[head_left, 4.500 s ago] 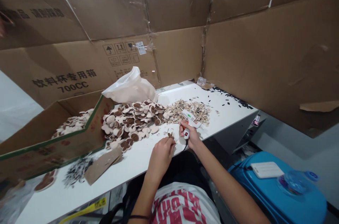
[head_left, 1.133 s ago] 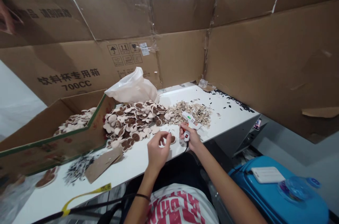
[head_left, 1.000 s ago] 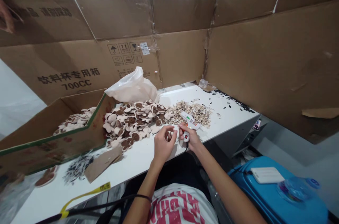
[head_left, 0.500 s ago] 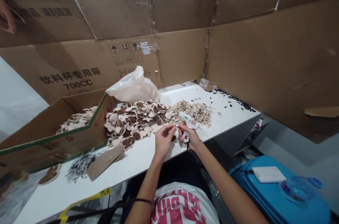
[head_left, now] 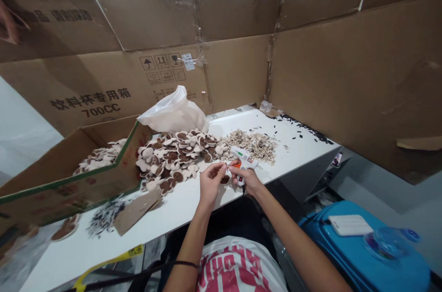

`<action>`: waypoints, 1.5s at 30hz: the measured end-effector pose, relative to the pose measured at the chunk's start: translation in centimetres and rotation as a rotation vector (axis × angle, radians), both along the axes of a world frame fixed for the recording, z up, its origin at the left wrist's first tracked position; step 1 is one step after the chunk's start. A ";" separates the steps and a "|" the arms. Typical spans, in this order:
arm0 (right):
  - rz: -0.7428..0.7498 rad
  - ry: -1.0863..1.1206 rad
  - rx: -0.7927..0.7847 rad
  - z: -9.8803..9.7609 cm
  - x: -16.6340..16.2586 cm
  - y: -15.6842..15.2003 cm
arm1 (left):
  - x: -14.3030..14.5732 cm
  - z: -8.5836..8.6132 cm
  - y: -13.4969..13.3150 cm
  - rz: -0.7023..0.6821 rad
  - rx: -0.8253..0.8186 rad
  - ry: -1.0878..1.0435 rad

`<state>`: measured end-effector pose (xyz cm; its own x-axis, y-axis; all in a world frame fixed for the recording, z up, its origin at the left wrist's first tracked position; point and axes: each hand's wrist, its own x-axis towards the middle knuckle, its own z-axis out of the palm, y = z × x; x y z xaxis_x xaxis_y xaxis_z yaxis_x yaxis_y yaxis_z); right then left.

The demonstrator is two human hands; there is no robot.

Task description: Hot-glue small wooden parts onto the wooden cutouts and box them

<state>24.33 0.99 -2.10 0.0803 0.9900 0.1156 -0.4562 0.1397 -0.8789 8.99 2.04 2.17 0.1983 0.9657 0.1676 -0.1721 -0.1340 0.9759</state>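
Note:
My right hand [head_left: 251, 181] is wrapped round a white hot glue gun [head_left: 244, 155] with an orange trigger and a cord below its handle. Its thumb and forefinger reach toward my left hand [head_left: 211, 182], which is closed in a pinch close by. Whatever small piece sits between the fingertips is too small to make out. Just under the fingers, a brown felt piece [head_left: 225, 179] lies near the table's front edge. Left of my hands rises a heap of white and brown felt pieces [head_left: 172, 156]. Behind the glue gun spreads a pile of small beige strips [head_left: 257, 143].
An open carton [head_left: 107, 167] of felt pieces stands left, beside a cardboard piece [head_left: 136, 213] and dark scraps [head_left: 105, 218]. A white bag [head_left: 176, 112] sits behind the heap. Tall cardboard walls [head_left: 238, 71] enclose the back and right. A blue case [head_left: 366, 255] carries a bottle [head_left: 390, 242].
The glue gun has tilted and shifted slightly left in my right hand, with more of its orange trigger showing. Both hands stay close together and have moved slightly left.

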 end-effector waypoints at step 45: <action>0.007 0.046 -0.045 -0.5 0.1 0.3 | -7.4 2.2 1.7 0.479 0.576 0.653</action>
